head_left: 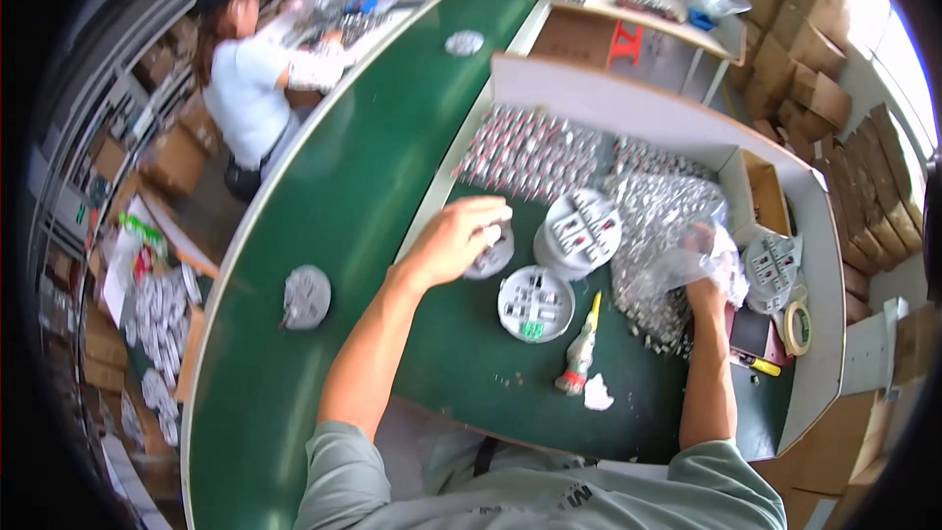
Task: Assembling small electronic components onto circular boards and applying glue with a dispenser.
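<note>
My left hand (453, 238) curls over the edge of a round grey plastic housing (493, 255) at the left of the workbench. My right hand (702, 260) is at a clear plastic bag (677, 221) of small metal parts; film covers its fingers, so their grip cannot be seen. Between my hands stands a stack of round grey housings (582, 229) with dark and red parts. In front of it, an open round housing (536, 303) shows black pieces and a green patch. A power screwdriver (581, 353) with a yellow tip lies nearer me, beside a white scrap (598, 393).
A green conveyor belt (324, 177) runs along the left, carrying round housings (307, 296). Rows of small parts (525, 149) lie behind the stack. At right are more housings (769, 270), a tape roll (797, 328) and a yellow-handled tool (760, 365). A co-worker (245, 79) is beyond the belt.
</note>
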### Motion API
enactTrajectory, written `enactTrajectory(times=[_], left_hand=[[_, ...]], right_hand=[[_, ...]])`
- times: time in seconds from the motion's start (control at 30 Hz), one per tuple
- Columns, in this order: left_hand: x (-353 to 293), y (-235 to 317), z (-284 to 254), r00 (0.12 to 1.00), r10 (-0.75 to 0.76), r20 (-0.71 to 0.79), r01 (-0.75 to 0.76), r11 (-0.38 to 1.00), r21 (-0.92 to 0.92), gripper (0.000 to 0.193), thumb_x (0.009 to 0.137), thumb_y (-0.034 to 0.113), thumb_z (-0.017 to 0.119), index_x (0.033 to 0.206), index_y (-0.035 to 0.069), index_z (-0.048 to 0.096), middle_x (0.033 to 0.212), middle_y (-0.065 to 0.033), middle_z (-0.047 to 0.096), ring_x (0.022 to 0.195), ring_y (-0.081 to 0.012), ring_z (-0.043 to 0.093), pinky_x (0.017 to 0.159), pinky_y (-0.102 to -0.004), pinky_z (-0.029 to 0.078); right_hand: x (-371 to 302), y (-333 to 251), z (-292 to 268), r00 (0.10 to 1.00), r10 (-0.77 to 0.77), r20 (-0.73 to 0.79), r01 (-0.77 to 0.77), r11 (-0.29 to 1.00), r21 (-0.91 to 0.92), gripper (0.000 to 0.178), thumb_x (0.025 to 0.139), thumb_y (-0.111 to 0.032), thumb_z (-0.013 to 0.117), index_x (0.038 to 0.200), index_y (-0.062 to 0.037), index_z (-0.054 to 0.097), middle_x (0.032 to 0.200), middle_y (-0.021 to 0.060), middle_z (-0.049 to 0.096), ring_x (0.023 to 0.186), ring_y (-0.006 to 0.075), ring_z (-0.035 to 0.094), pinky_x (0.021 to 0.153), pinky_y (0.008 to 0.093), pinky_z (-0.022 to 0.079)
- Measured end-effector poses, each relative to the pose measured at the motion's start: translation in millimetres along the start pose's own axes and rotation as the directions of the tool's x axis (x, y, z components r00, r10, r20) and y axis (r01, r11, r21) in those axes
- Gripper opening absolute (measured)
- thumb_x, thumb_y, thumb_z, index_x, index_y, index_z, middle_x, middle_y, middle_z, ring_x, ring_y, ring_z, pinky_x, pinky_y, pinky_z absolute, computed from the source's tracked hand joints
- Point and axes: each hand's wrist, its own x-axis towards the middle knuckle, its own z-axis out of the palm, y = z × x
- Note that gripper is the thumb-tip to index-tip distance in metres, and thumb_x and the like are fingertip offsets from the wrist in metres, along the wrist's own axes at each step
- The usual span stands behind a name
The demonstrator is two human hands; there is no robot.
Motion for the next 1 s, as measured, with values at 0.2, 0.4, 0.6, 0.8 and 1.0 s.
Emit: enactTrajectory(times=[0.2,0.4,0.6,0.8,1.0], left_hand=[[14,-15,-7,0.961,-0.029,0.276,-0.040,0.970,0.239,0.025,0.093,0.014,0.072,0.115,0.004,0.078,0.111,-0.0153,0.076,0.109,-0.0356,0.070,0.096,-0.0456,0.056],[-42,-8,-32,0.995,-0.080,0.055,0.053,0.923,0.380,0.019,0.091,0.011,0.073,0.108,0.004,0.076,0.101,-0.0162,0.074,0.099,-0.0390,0.069,0.088,-0.0485,0.055],[-137,47,-29,0.954,-0.239,-0.179,0.292,0.874,0.388,0.027,0.087,0.007,0.074,0.114,0.002,0.073,0.096,-0.0162,0.071,0.092,-0.0397,0.068,0.083,-0.0498,0.054],[-201,94,17,0.804,-0.429,-0.410,0.539,0.818,0.202,0.031,0.086,0.007,0.075,0.116,0.000,0.073,0.090,-0.0131,0.069,0.088,-0.0363,0.068,0.081,-0.0491,0.053],[-201,119,30,0.832,-0.324,-0.451,0.438,0.882,0.174,0.071,0.083,0.030,0.086,0.139,-0.004,0.060,0.132,-0.0206,0.064,0.120,-0.0418,0.061,0.103,-0.0543,0.049]], right_hand=[[-14,0,9,0.989,0.148,0.029,-0.150,0.939,0.309,0.025,0.099,-0.011,0.075,0.122,-0.0017,0.071,0.100,0.0068,0.074,0.091,0.0151,0.068,0.082,0.0316,0.055],[-13,-15,-6,0.998,0.058,0.037,-0.066,0.954,0.293,0.019,0.101,-0.008,0.071,0.118,-0.0017,0.070,0.098,0.0065,0.073,0.091,0.0145,0.068,0.082,0.0318,0.055],[-5,-6,9,0.999,-0.009,-0.039,0.021,0.942,0.334,0.026,0.092,0.002,0.066,0.117,-0.0008,0.069,0.100,0.0065,0.074,0.090,0.0165,0.068,0.082,0.0323,0.055],[-6,-15,2,0.996,0.003,0.090,-0.024,0.974,0.225,0.019,0.096,-0.002,0.063,0.113,-0.0011,0.071,0.100,0.0089,0.074,0.094,0.0207,0.070,0.084,0.0348,0.056],[-21,5,-23,0.930,-0.311,0.195,0.359,0.882,-0.307,0.017,0.097,-0.007,0.064,0.111,-0.0017,0.073,0.100,0.0138,0.075,0.093,0.0311,0.073,0.084,0.0410,0.057]])
